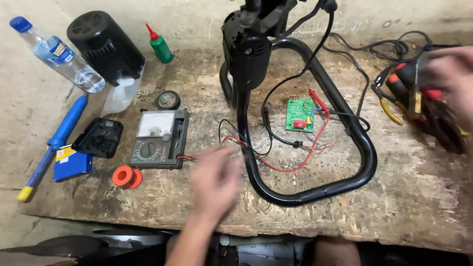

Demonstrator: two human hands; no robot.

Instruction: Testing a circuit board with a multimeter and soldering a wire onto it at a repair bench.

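While my left hand (215, 181) hovers blurred, grip unclear, right of the meter (158, 139) | right hand (451, 79) on pliers (394, 96), grip unclear

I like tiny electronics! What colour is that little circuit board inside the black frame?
The circuit board is green; the head view shows it.

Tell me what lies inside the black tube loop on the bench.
Inside the loop: a green circuit board, a red probe, and red and black wires. The bench under the board is hidden.
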